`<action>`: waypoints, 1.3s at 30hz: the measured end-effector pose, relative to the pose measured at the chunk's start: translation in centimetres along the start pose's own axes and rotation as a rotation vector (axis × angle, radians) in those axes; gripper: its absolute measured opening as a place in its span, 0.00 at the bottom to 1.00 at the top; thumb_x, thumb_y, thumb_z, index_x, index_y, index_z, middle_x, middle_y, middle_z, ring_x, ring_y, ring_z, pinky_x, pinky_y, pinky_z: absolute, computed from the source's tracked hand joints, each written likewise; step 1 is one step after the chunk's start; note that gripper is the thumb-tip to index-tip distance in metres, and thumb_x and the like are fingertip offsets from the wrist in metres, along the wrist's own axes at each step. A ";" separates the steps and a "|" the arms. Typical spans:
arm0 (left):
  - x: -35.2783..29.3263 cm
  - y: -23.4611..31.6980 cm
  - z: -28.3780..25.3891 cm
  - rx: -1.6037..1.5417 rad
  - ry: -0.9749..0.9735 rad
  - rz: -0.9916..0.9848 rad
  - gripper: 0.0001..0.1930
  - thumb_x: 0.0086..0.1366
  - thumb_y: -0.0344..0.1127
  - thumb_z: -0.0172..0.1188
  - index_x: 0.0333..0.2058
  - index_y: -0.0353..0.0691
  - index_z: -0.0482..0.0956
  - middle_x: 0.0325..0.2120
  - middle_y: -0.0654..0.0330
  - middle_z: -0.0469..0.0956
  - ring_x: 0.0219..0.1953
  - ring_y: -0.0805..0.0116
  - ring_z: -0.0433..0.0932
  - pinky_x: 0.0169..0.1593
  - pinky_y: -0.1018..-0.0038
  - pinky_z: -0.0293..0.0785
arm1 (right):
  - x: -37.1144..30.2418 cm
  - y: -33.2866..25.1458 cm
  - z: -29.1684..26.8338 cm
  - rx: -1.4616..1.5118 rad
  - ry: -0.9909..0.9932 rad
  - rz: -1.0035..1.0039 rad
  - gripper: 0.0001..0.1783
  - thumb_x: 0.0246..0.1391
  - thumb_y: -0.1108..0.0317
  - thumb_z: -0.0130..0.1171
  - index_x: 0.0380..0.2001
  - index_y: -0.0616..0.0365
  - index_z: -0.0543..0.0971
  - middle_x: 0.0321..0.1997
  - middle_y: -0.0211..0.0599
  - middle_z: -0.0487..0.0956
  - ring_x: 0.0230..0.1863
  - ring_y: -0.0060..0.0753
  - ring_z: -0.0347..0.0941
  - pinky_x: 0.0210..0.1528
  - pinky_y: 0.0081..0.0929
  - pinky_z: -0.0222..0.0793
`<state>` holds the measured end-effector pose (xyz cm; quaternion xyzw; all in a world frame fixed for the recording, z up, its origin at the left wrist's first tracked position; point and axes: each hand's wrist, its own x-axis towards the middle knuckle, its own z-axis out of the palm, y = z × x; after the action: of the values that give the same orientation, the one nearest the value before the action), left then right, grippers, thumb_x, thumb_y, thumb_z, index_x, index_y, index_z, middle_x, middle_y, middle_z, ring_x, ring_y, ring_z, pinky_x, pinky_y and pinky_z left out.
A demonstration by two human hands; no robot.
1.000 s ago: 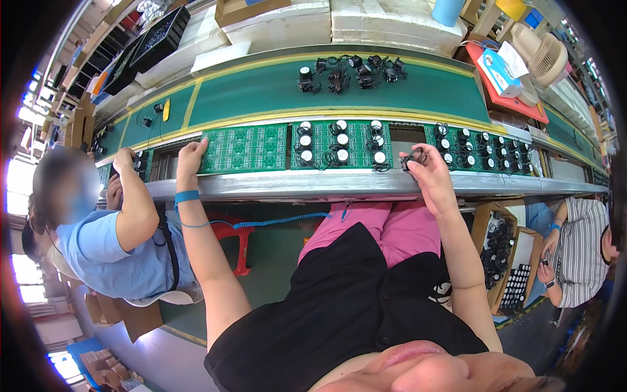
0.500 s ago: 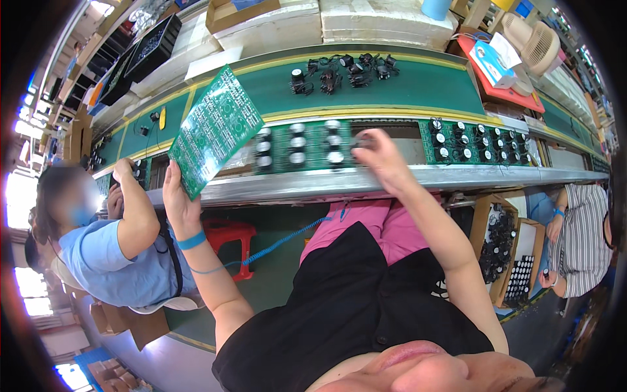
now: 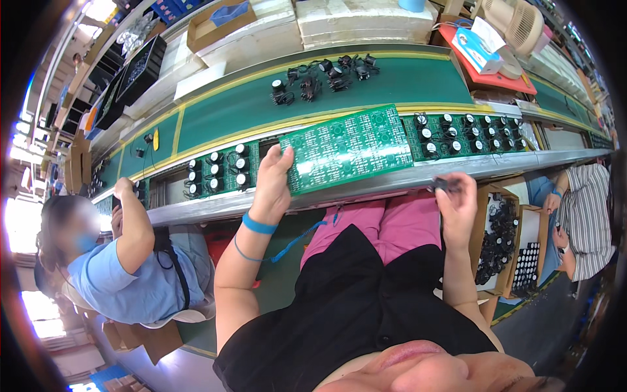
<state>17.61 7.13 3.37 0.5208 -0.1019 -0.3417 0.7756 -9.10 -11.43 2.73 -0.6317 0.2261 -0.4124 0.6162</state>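
My left hand grips the left edge of a green printed circuit board, with the thumb on top. The board is tilted over the metal rail and carries no black parts on the face I see. To its right, my right hand pinches a small dark component, too blurred to name closely. On the rail left of the held board lies a board fitted with black parts with round white tops. Another fitted board lies to the right, partly covered by the held board's edge.
A pile of black wired parts lies on the green belt. At lower right stand a carton of black parts and one with white-topped parts. Co-workers sit at left and right. A coiled blue cord runs from my left wrist.
My left hand has brought the circuit board right and down, from upright to flatter over the rail. The fitted board has shifted left. My right hand has moved right, toward me, with the dark component.
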 end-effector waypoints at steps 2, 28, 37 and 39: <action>1.6 -0.7 0.8 0.051 0.009 -0.003 0.12 0.66 0.28 0.50 0.47 0.31 0.68 0.41 0.58 0.75 0.44 0.71 0.72 0.50 0.75 0.66 | -1.4 -0.4 -1.6 -0.006 0.050 0.016 0.20 0.50 0.80 0.57 0.47 0.62 0.65 0.44 0.37 0.70 0.45 0.25 0.69 0.51 0.24 0.65; 7.1 -4.8 0.5 0.264 0.105 -0.257 0.15 0.66 0.28 0.51 0.49 0.26 0.67 0.41 0.54 0.74 0.43 0.67 0.71 0.50 0.72 0.66 | -1.2 0.5 -2.2 -0.107 -0.108 0.089 0.29 0.46 0.81 0.61 0.52 0.61 0.64 0.44 0.38 0.73 0.42 0.23 0.70 0.47 0.22 0.66; 5.1 -3.2 0.5 0.253 0.093 -0.269 0.33 0.62 0.30 0.52 0.62 0.29 0.48 0.52 0.49 0.67 0.50 0.63 0.68 0.54 0.68 0.62 | 7.1 1.3 2.1 -0.745 -0.473 -0.346 0.30 0.44 0.78 0.60 0.53 0.56 0.67 0.45 0.45 0.75 0.44 0.46 0.72 0.44 0.37 0.70; 4.1 -3.2 0.2 0.340 0.141 -0.179 0.36 0.61 0.29 0.52 0.64 0.30 0.43 0.55 0.48 0.63 0.53 0.61 0.65 0.56 0.68 0.60 | 7.8 1.7 2.6 -0.807 -0.518 -0.341 0.31 0.44 0.79 0.60 0.54 0.55 0.66 0.45 0.43 0.75 0.45 0.45 0.72 0.46 0.35 0.69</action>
<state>19.24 3.62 -0.12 0.6738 -0.0569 -0.3501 0.6482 -2.30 -16.32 3.27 -0.9288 0.1010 -0.2167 0.2830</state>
